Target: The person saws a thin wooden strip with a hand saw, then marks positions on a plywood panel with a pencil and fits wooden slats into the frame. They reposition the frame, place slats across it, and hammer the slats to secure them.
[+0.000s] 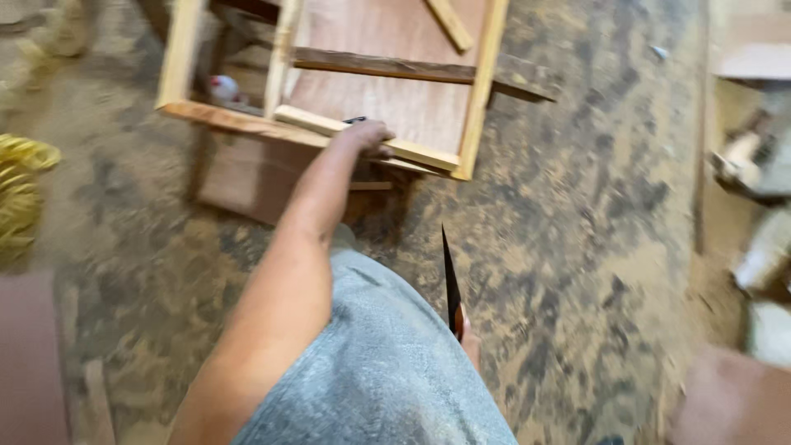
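While the camera looks down past a grey-clad leg, the scene reads from left to right as follows.

Yellow rope: a blurred coil (18,194) lies at the left edge on the dusty workshop floor (577,247).

Wooden frame: a pale timber frame (480,91) backed with plywood lies at top centre, well ahead of the person.

Loose batten: a light wooden strip (317,122) rests along the frame's near edge, its long axis running left to right and dipping slightly to the right.

Left hand: the left hand (367,136) reaches forward on a nearly straight arm, palm down, fingers curled over the batten and pressing on it; something small and dark shows just behind the knuckles, too blurred to tell.

Right hand: the right hand (470,339) hangs low beside the leg, mostly hidden, its fingers closed around a handle.

Handsaw: the dark blade (449,280) rises from that grip, its long axis almost vertical in the picture, the narrow tip pointing away towards the frame, well apart from it.

Right edge: blurred pale scraps (762,247) lie there.
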